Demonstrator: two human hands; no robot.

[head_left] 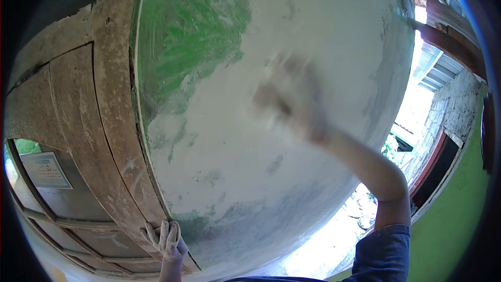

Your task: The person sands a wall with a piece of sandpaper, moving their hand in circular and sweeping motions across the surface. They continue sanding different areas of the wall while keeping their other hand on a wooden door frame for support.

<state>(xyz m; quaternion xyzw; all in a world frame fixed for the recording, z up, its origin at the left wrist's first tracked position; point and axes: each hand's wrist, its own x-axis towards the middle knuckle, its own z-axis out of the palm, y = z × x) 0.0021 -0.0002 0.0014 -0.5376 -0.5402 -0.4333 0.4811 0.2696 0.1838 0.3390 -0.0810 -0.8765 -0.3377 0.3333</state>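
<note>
My left hand [170,242], whitish on the fingers, rests against the edge of the wooden frame [112,73] at the lower left. Its fingers are stretched out and slightly apart, and it holds nothing that I can see. My right hand [292,96] is raised in front of the middle of the wall [323,26] and smeared by motion. Whether it grips anything does not show. Whitish, uneven coating covers most of this wall, with a green painted patch [193,26] at the upper left and greyish areas lower down.
Left of the frame is a window with wooden bars [86,224], and a paper notice [47,169] shows in one pane. On the right, a wooden beam [451,47] juts under the roof. Beyond it stand a brick wall [443,107] and a light green wall [454,219].
</note>
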